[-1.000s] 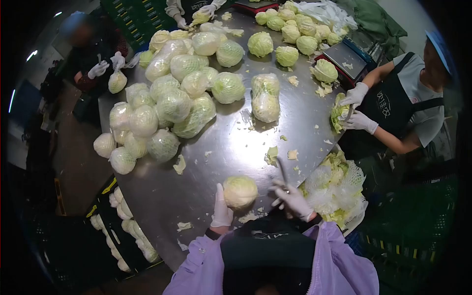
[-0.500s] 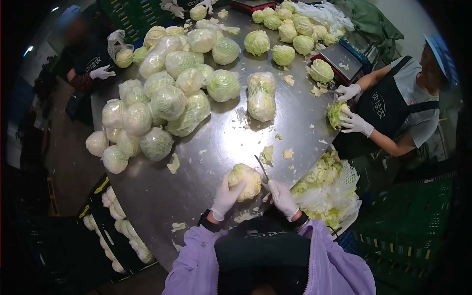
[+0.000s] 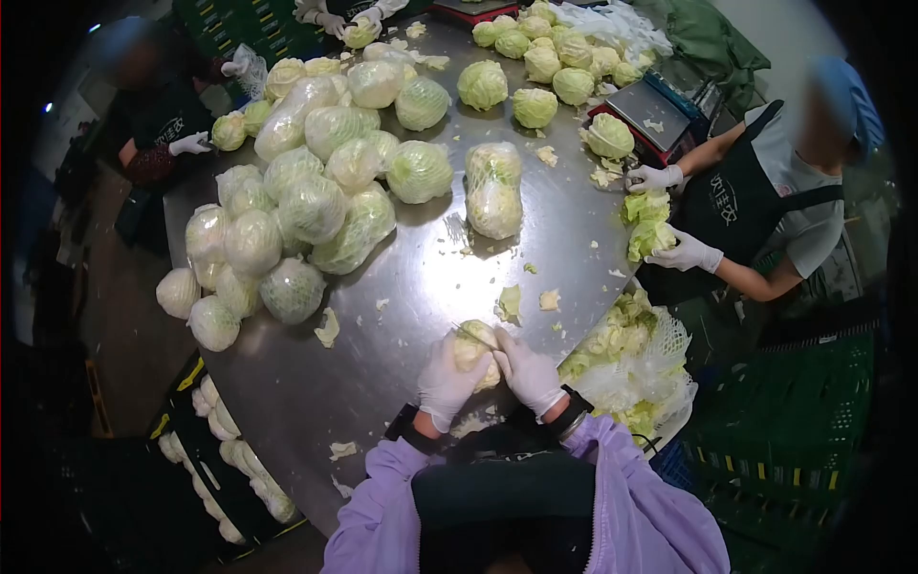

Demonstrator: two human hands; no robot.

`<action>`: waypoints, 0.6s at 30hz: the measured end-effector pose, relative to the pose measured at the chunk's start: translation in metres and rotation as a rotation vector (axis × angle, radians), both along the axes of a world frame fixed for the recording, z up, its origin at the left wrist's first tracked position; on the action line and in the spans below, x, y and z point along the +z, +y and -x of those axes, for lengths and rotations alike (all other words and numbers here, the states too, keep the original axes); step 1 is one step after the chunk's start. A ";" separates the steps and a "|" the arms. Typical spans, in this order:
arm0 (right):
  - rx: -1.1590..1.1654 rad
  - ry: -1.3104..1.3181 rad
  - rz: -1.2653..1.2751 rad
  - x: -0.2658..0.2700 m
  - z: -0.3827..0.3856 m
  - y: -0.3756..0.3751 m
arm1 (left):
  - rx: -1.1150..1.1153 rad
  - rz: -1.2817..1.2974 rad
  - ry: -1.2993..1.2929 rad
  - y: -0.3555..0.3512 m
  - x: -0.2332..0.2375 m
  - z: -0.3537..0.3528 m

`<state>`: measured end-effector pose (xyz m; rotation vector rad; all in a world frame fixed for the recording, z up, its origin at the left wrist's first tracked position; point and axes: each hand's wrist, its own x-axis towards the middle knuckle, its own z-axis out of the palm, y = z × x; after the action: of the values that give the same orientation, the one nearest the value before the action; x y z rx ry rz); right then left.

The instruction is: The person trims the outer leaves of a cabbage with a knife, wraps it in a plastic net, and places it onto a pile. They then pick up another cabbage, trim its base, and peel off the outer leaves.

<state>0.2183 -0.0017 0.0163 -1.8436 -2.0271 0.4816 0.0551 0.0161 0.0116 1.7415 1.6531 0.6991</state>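
Note:
Near the front edge of the steel table, my gloved left hand (image 3: 447, 383) is wrapped round the left side of a pale, trimmed cabbage (image 3: 470, 356). From the other side my gloved right hand (image 3: 529, 371) grips a thin knife (image 3: 472, 334), whose blade lies across the top of the cabbage. The knife's handle is hidden in the right palm. Cut leaf pieces (image 3: 509, 304) lie just beyond my hands. Farther off, a wrapped pair of cabbages (image 3: 494, 191) stands by itself.
Wrapped and netted cabbages (image 3: 316, 206) are heaped at left; bare ones (image 3: 574, 86) sit at the back right. Scrap leaves fill a netted bag (image 3: 636, 368) by the right edge. A co-worker (image 3: 765, 182) handles a leafy cabbage at right; two others work across the table.
My right hand has moved left to the cabbage, bringing the knife from beside it onto its top. The co-worker's cabbage at right has leaves peeling apart. The whole view has shifted slightly.

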 end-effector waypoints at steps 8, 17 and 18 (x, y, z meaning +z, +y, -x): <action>-0.086 0.153 0.061 -0.011 -0.030 0.020 | -0.090 0.127 0.033 -0.001 0.015 0.000; -0.145 0.118 0.313 -0.065 -0.045 0.055 | -0.315 -0.106 -0.308 -0.017 -0.011 0.040; -0.118 0.128 0.145 -0.067 -0.042 0.051 | -0.310 -0.114 -0.305 -0.015 -0.012 0.042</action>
<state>0.2604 0.0498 -0.0503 -1.9492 -1.8312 0.7099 0.0133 0.0013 0.0000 1.8127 1.1290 0.8720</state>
